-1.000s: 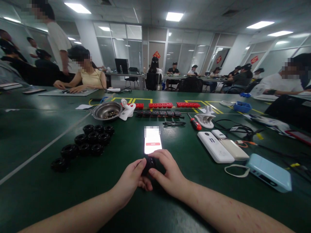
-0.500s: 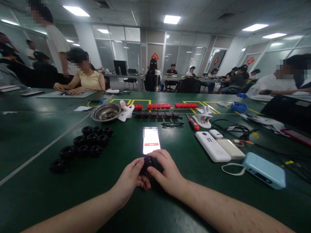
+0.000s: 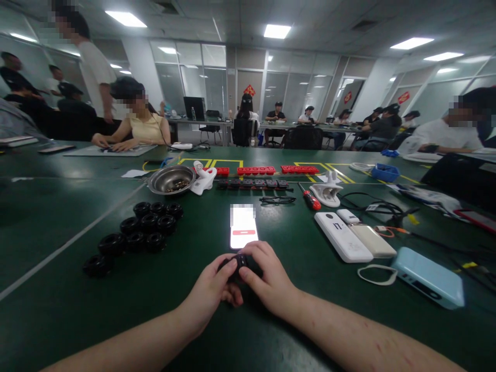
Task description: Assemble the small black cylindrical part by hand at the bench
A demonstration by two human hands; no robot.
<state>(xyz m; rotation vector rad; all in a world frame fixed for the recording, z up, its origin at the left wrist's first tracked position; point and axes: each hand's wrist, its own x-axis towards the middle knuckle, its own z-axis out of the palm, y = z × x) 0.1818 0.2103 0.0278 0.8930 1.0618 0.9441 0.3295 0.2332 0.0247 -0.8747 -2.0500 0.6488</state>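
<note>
My left hand [image 3: 211,290] and my right hand [image 3: 267,281] meet low in the middle of the green table [image 3: 58,310], fingers curled round one small black wheel [image 3: 241,262] held between them. Just beyond the hands a lit phone [image 3: 243,226] lies flat, screen up. A cluster of several more black wheels [image 3: 141,231] sits to the left of the hands, an arm's reach away.
A steel bowl [image 3: 171,178], white clips [image 3: 203,177], red and black part strips [image 3: 256,169] and a red screwdriver [image 3: 310,198] lie further back. White power banks [image 3: 343,236], a light-blue box [image 3: 428,276] and cables [image 3: 383,209] lie right. Other people sit at tables around.
Both hands have stayed together on the wheel; the fingers have shifted slightly over it. The view has tilted a little.
</note>
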